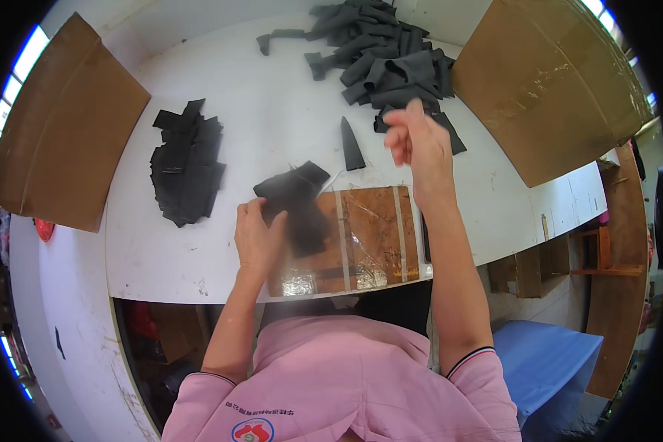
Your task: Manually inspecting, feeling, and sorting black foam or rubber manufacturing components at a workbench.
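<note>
Dark grey-black fabric pieces [293, 182] lie by the near middle of the table, partly over a brown board. My left hand [256, 239] has its thumb and fingers closed at their left edge. One black strip [308, 230] beside the thumb is smeared by motion over the board. My right hand [422, 147] is raised at the near side of a large heap of dark grey fabric pieces [398, 70]. Its fingers are loosely bent and somewhat blurred, and nothing shows in them. A pointed dark piece [352, 144] lies alone between my hands, farther back.
A stack of flat black pieces [187, 166] lies left. The taped brown board [379, 221] rests at the table's near edge. Cardboard boxes stand at left [66, 125] and right [545, 88]. A blue covered surface [549, 361] is low on the right.
</note>
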Demonstrator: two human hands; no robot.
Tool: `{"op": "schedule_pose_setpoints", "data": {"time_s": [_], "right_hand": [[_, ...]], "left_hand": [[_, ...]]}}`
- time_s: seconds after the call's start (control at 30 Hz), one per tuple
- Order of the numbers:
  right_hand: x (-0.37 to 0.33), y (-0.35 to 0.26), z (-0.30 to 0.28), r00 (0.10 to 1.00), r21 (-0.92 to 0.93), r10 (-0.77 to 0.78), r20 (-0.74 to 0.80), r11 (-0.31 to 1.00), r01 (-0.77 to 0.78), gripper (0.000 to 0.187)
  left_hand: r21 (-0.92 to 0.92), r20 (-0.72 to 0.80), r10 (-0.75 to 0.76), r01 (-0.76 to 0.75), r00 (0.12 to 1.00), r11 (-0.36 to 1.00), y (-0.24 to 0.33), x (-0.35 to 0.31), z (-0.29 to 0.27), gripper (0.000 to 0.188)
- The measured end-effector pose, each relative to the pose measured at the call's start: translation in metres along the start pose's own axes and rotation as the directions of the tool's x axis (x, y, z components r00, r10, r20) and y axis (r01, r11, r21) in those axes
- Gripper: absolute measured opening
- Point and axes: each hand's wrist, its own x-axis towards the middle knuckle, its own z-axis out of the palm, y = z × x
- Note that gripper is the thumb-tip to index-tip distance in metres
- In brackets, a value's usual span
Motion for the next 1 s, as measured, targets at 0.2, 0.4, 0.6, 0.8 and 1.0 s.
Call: {"op": "schedule_pose_setpoints", "data": {"time_s": [0.2, 0.4, 0.6, 0.8, 1.0], "right_hand": [[-0.114, 0.052, -0.007, 0.958, -0.147, 0.257, 0.123, 0.960, -0.239, 0.030], [-0.152, 0.072, 0.000, 0.865, -0.157, 0.324, 0.383, 0.946, -0.284, 0.028], [-0.160, 0.057, 0.010, 0.689, 0.338, 0.419, 0.592, 0.647, -0.684, 0.050], [-0.168, 0.044, 0.005, 0.715, 0.394, 0.505, 0.483, 0.604, -0.693, 0.040], [-0.167, 0.035, -0.006, 0.746, 0.371, 0.584, 0.320, 0.648, -0.665, 0.022]], "left_hand": [[0.002, -0.055, 0.089, -0.089, 0.994, 0.996, -0.006, 0.000, 0.004, 0.011], [-0.569, -0.030, -0.033, 0.010, 0.999, 0.822, 0.001, -0.014, -0.033, 0.007], [-0.759, 0.556, 0.092, 0.459, 0.826, 0.462, 0.042, -0.041, -0.077, 0.008], [-0.706, 0.615, 0.357, 0.289, 0.703, 0.646, 0.054, -0.057, -0.071, 0.011], [-0.723, 0.584, 0.181, 0.406, 0.791, 0.559, 0.079, -0.073, -0.051, 0.010]]}}
